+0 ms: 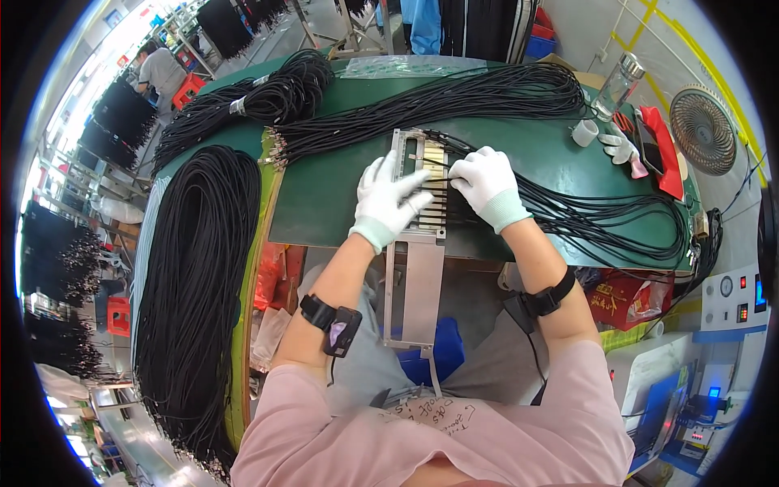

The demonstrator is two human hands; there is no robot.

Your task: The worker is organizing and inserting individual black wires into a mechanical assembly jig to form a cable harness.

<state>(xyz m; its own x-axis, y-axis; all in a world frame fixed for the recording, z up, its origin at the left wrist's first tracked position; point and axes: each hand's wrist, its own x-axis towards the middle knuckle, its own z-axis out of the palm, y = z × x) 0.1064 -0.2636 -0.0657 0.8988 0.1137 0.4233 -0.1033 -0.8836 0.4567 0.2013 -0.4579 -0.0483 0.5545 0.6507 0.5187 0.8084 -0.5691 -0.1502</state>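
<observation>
A long metal slotted fixture [422, 253] lies across the front edge of the green table and reaches out over my lap. Black cables sit side by side in its slots, leading off to the right. My left hand [388, 199], in a white glove, rests on the fixture with its fingers apart, the index finger and thumb over the slots. Just right of the slots, my gloved right hand [485, 185] pinches a black cable [441, 179] whose end points toward the left fingertips. The exact contact under the left fingers is hidden.
Long cable bundles [422, 101] lie along the back of the green table [324, 213]; another large bundle [199, 300] covers the left side. Loose cable loops [617, 219] spread rightward. At the right stand a glass bottle [621, 85], a white cup [584, 132] and a fan [703, 130].
</observation>
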